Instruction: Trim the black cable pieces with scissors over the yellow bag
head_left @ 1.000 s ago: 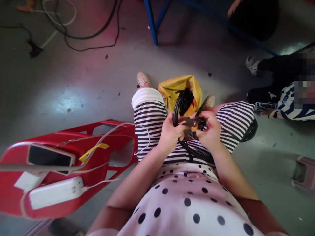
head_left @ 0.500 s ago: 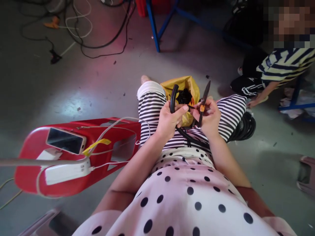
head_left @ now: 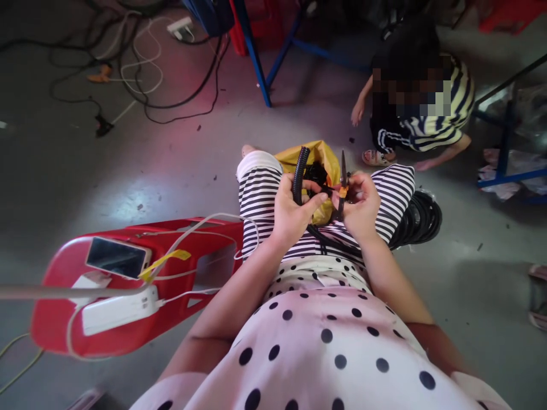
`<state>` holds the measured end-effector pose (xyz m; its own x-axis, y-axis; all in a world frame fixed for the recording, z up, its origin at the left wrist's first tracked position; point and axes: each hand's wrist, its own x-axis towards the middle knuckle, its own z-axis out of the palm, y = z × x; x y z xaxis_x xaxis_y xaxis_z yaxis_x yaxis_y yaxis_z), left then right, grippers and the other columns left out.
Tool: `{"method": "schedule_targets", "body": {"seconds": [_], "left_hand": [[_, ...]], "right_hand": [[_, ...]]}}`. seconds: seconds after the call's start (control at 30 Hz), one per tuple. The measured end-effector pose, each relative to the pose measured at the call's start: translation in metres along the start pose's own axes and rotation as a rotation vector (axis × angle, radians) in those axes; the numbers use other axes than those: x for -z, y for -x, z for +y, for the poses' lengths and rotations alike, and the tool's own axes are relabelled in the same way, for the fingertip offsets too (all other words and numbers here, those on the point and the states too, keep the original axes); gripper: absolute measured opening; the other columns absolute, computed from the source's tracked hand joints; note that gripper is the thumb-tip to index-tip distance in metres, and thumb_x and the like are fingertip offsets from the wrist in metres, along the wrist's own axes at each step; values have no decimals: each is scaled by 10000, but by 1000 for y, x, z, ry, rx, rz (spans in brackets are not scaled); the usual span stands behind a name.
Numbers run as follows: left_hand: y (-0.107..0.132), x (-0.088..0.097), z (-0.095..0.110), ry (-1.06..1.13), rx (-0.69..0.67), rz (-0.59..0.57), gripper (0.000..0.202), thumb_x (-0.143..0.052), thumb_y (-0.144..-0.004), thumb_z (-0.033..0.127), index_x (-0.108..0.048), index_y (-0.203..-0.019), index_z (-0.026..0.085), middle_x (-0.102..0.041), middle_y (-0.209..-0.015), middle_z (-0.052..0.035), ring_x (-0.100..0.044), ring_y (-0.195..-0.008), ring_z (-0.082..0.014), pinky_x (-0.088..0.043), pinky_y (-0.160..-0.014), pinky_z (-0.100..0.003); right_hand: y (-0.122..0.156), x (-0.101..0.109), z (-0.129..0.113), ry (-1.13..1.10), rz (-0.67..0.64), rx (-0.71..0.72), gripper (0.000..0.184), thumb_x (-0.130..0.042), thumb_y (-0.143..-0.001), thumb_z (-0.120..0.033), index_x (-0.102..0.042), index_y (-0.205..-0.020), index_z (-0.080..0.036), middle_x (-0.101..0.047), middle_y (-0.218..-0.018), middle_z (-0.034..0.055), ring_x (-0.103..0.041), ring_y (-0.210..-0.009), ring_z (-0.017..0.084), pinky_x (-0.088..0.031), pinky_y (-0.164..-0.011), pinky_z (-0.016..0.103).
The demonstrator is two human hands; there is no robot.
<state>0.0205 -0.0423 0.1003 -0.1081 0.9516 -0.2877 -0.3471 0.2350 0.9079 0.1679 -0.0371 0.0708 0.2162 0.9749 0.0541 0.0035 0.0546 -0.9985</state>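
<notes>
**Tube and pliers being gripped over the lap**

Nearest the camera, a pink polka-dot top point(head_left: 316, 347) is being worn over striped shorts point(head_left: 260, 193), and both forearms are being stretched forward across the lap. The left hand point(head_left: 293, 213) is being closed around a black corrugated tube point(head_left: 299, 165), whose free end is being held upright just above the thumb. The right hand point(head_left: 362, 206) is being clamped on the handles of a pair of pliers point(head_left: 342, 171) – tips pointing up, an orange band showing at the joint. The two hands are being kept close together, almost touching, with a small dark piece between them that is too small to make out.

Directly beyond the hands, between the knees, a yellow bag point(head_left: 318, 149) with dark contents is being left open. A black coil point(head_left: 421, 219) of tubing is lying on the floor beside the right thigh. To the left, a red stool point(head_left: 51, 324) is being used as a shelf for a phone point(head_left: 117, 257) and a white power bank point(head_left: 119, 302), with a white cable point(head_left: 205, 219) being trailed towards the lap.

Farther off, another person point(head_left: 431, 122) in a striped shirt is crouching on the grey floor – one hand down. A blue frame point(head_left: 254, 62) and loose floor cables point(head_left: 171, 97) are lying beyond.
</notes>
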Motion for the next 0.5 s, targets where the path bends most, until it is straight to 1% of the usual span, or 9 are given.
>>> {"method": "schedule_targets", "body": {"seconds": [0.07,0.13,0.2,0.3,0.4,0.5], "left_hand": [[1,0,4,-22,-7,-17,635,-1016,-575,191,-472,-901,233,-697,-844,50,-455,-476,-22,-339,-423,-166],[2,0,7,-42,-20,-60,626,-1012,-561,174,-477,-879,232,-685,-818,57,-445,-487,-27,-337,-439,-167],[3,1,8,-53,-33,-97,600,-1006,-566,176,-489,-865,229,-682,-814,52,-438,-493,-32,-333,-449,-170],[3,4,5,-73,-59,-102,550,-996,-599,207,-512,-860,225,-680,-825,38,-436,-510,-43,-340,-470,-179],[3,8,-1,-142,-141,-118,443,-947,-685,224,-538,-854,222,-668,-798,41,-413,-524,-52,-363,-511,-189],[5,11,-4,-253,-236,-116,350,-912,-703,177,-590,-834,216,-644,-752,47,-450,-562,-70,-411,-587,-202]], "right_hand": [[-1,1,-2,-24,-15,-35,477,-963,-683,-329,-545,-908,-283,-665,-838,-47,-675,-788,171,-611,-758,310],[-2,1,-5,-65,-31,-79,476,-959,-686,-356,-536,-891,-280,-661,-813,-49,-670,-757,166,-611,-718,302],[-3,1,-6,-101,-42,-116,471,-954,-693,-376,-535,-885,-280,-656,-794,-50,-663,-726,162,-613,-686,300],[-3,-2,-6,-121,-42,-139,469,-945,-704,-387,-525,-883,-285,-644,-776,-54,-648,-684,153,-613,-648,296],[-2,-5,-5,-137,-50,-176,456,-929,-713,-377,-515,-879,-282,-626,-756,-61,-618,-622,136,-586,-588,276],[-1,-8,-3,-183,-36,-263,451,-925,-686,-361,-526,-878,-274,-615,-738,-69,-586,-571,121,-550,-532,258]]}}
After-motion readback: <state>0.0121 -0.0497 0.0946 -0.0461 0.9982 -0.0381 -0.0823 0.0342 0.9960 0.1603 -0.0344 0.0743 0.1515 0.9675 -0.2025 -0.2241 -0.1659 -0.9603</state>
